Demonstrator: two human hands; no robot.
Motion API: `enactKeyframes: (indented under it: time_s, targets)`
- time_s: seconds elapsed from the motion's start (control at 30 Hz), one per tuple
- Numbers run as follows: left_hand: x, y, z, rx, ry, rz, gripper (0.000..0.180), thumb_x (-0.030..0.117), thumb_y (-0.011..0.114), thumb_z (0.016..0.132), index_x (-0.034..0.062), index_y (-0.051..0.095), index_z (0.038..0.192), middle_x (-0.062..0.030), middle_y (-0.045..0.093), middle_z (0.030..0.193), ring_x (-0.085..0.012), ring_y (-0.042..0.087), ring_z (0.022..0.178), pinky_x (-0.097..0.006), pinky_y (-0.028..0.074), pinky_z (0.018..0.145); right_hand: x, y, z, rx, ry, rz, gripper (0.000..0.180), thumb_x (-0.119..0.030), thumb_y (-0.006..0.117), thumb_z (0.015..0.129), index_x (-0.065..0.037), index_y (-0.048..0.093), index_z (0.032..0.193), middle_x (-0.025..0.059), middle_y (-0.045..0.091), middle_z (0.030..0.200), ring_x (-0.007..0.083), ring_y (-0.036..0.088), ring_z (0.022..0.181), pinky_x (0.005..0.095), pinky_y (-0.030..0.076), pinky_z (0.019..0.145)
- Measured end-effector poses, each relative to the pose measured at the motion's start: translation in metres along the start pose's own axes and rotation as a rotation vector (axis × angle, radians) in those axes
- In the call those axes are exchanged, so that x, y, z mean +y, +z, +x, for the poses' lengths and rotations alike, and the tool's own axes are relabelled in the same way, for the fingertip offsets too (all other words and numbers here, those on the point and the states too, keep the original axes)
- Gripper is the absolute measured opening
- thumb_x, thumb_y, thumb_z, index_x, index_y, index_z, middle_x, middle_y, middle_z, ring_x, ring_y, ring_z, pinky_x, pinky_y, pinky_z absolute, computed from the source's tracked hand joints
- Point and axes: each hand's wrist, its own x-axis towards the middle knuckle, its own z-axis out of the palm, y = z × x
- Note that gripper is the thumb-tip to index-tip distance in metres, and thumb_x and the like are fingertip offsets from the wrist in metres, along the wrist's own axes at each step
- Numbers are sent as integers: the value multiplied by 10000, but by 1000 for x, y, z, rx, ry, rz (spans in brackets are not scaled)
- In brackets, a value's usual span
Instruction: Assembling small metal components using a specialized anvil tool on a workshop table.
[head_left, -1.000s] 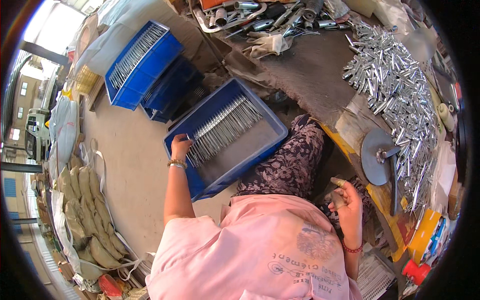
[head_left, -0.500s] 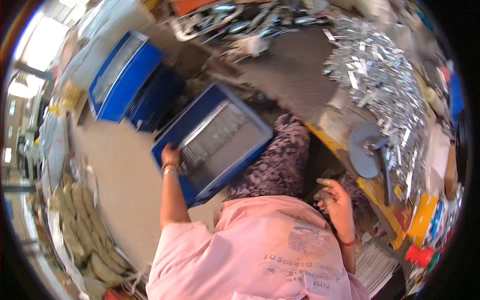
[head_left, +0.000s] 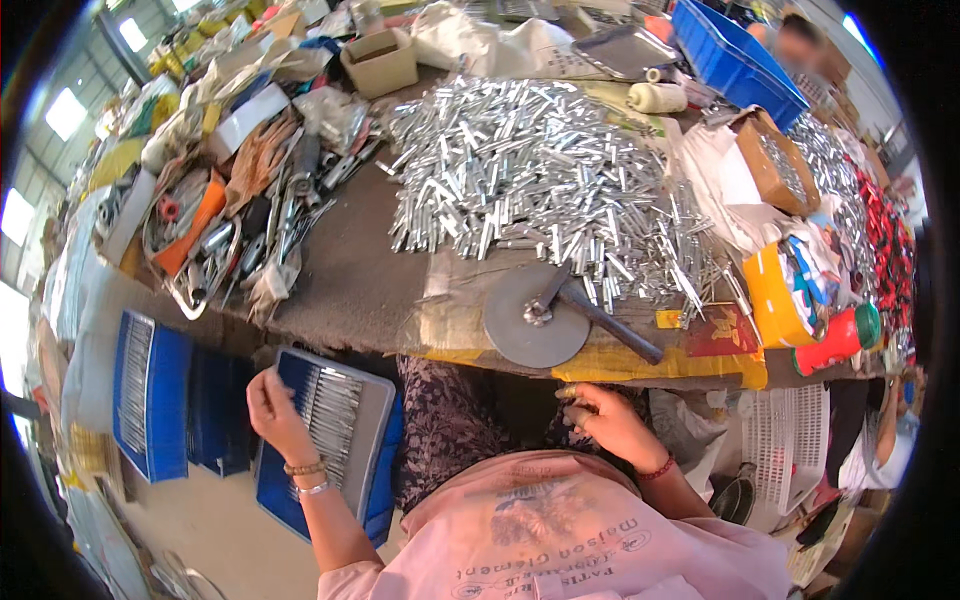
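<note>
A heap of silver metal tubes [head_left: 530,185] is lying on the workbench [head_left: 345,275]. A grey metal disc [head_left: 535,320] is sitting near its front edge, beside a yellow box [head_left: 775,300].

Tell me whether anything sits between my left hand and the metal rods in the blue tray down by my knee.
Nothing visible does. The left hand is already at the blue tray, its fingers reaching over the near edge of the metal rods.

I see a pink printed shirt, dark patterned trousers, 2 bracelets on my left wrist [head_left: 305,477], a red band on my right wrist [head_left: 655,468].
</note>
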Motion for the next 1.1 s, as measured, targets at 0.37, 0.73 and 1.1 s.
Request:
enactKeyframes:
  time_s: [0.37,0.73,1.1]
  targets:
    - [190,183,2,-691,493,-53,207,131,800,884,62,738,1070,-83,690,917,-225,654,759,-365,531,717,-2,-9,-24,115,-375,-296,339,-237,688,1002,-67,663,1294,186,750,1058,341,734,965,429,557,827]
    - [194,213,-9,-623,581,225,233,166,822,864,76,667,1013,-75,704,941,-299,696,826,-422,529,726,-32,-9,-32,-189,-394,-225,320,-217,693,988,-68,684,1271,178,745,987,314,738,912,411,557,824]
    - [193,225,-8,-609,463,207,220,193,831,854,58,710,979,-82,712,906,-295,679,810,-426,520,738,-79,-36,-53,-216,-438,-259,282,-229,701,974,-75,721,1209,158,758,958,323,736,882,410,558,800]
